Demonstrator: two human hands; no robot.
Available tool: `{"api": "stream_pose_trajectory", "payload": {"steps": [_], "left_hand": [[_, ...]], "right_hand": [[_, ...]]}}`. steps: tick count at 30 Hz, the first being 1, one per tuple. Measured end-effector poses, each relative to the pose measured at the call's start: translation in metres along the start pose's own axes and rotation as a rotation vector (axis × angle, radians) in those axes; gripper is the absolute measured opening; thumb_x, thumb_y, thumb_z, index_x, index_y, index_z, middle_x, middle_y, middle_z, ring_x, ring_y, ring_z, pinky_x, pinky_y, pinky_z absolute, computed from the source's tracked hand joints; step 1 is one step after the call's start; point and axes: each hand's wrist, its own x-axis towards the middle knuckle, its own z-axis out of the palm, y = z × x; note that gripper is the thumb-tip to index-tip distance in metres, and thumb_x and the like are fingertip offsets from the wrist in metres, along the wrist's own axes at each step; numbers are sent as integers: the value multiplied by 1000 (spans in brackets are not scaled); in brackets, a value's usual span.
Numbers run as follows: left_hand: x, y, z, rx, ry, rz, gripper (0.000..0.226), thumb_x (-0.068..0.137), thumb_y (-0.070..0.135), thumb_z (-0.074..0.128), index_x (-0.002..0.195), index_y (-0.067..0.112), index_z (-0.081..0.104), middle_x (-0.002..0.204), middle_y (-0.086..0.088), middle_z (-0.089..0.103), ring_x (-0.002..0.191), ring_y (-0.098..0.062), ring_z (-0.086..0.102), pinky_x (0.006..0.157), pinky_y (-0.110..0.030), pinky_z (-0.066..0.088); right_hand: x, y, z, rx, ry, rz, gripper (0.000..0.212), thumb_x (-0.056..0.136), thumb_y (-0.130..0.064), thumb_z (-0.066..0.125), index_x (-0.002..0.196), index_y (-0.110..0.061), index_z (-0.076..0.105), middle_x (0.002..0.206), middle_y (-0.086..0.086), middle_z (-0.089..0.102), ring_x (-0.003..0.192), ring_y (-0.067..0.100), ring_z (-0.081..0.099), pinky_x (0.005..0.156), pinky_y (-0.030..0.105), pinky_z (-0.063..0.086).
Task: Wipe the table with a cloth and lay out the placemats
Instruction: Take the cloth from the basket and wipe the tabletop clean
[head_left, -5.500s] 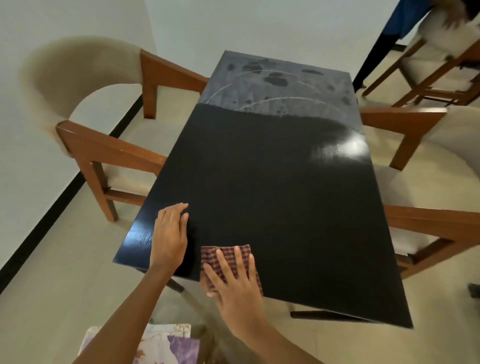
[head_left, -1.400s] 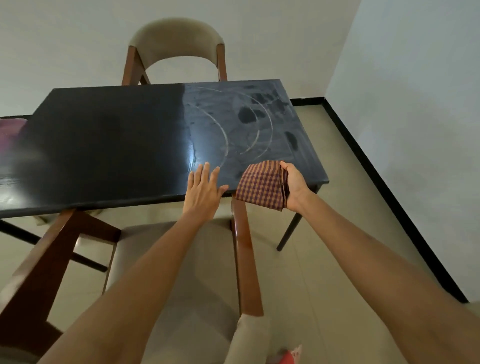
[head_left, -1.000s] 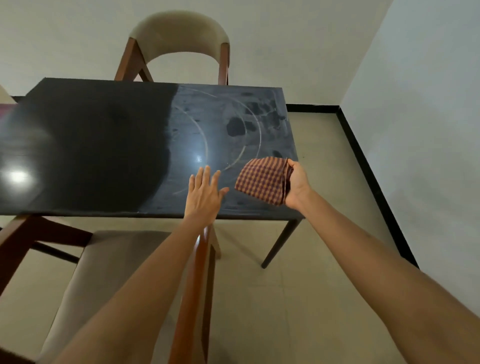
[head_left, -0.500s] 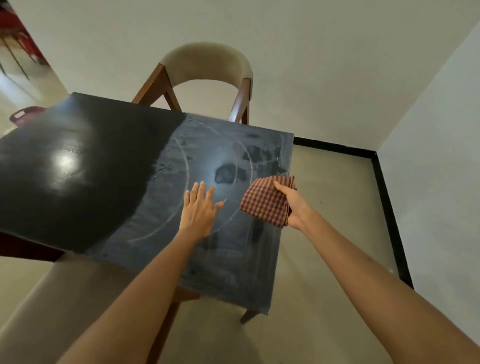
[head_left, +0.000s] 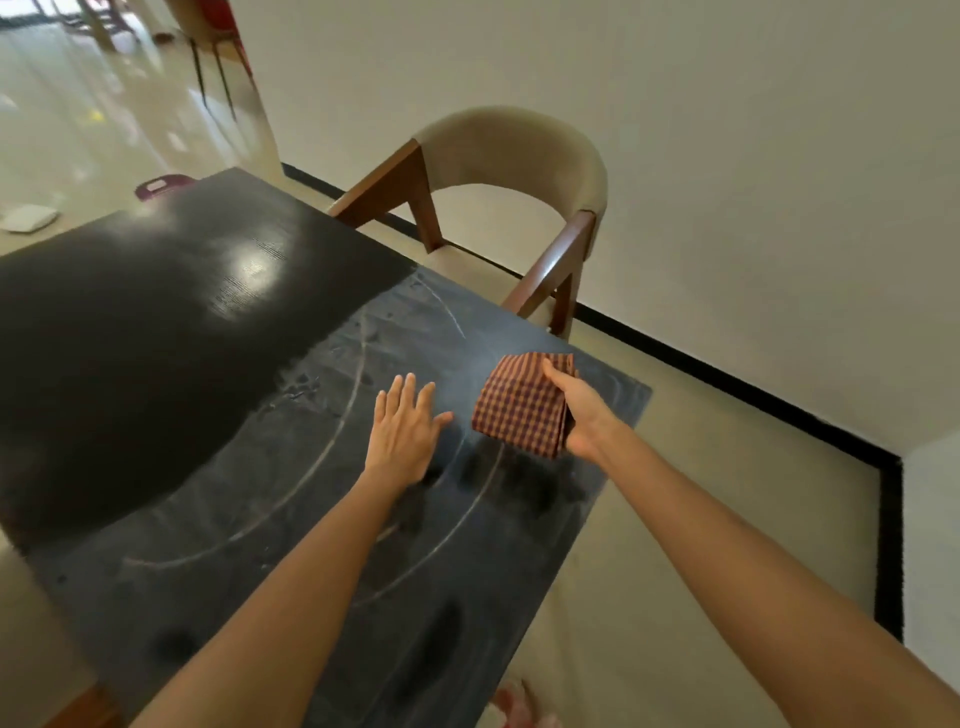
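Observation:
The black table (head_left: 156, 332) fills the left and middle of the head view. Its left part is glossy dark; the near right part is dull grey with curved streaks and dark blotches. My left hand (head_left: 402, 428) lies flat on the dusty part with fingers spread. Just to its right, my right hand (head_left: 582, 415) grips a folded red-and-dark checked cloth (head_left: 522, 405), held a little above the table near its right edge. No placemats are in view.
A beige-backed wooden chair (head_left: 519, 171) stands at the table's far side against the white wall. A black skirting line runs along the floor at right. Far left on the shiny floor are a purple object (head_left: 161, 184), a white object (head_left: 28, 218) and chair legs.
I have walked round the table from one end to the dusty end; the view keeps swinging. The cloth went from flat on the table to held up in my right hand.

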Motion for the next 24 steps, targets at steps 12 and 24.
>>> {"api": "stream_pose_trajectory", "payload": {"steps": [12,24], "left_hand": [[93,-6,27,-51,191,-532,56,99,42,37,144,8,37,154,-21,24,145,-34,16,118,-49,15],[107,-23,51,70,327,-775,50,96,40,45,136,10,51,144,-18,43,135,-33,35,112,-47,28]], "right_hand": [[147,-95,76,-203,-293,23,31,99,-8,49,129,-8,54,109,7,67,100,24,63,81,38,51],[263,-84,144,-1894,-809,-908,63,91,-23,49,151,-29,30,161,8,15,148,33,8,120,46,13]]}}
